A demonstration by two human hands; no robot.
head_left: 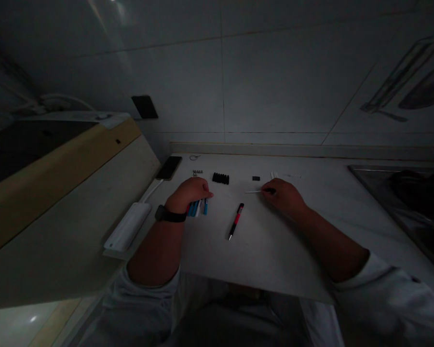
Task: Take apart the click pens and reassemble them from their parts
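My left hand (190,192), with a black watch on the wrist, lies curled on the white tabletop (267,241) over several blue pen barrels (198,208), which stick out from under the fingers. My right hand (284,195) pinches a thin white refill (255,192) that points left, its dark end at my fingertips. A red and black pen (236,220) lies on the table between my two hands, apart from both.
A row of black caps (220,179), a small black piece (256,178) and small metal parts (197,172) lie further back. A phone (169,167) and a white power bank (127,230) rest at the left edge. A dark sink (408,202) is at the right.
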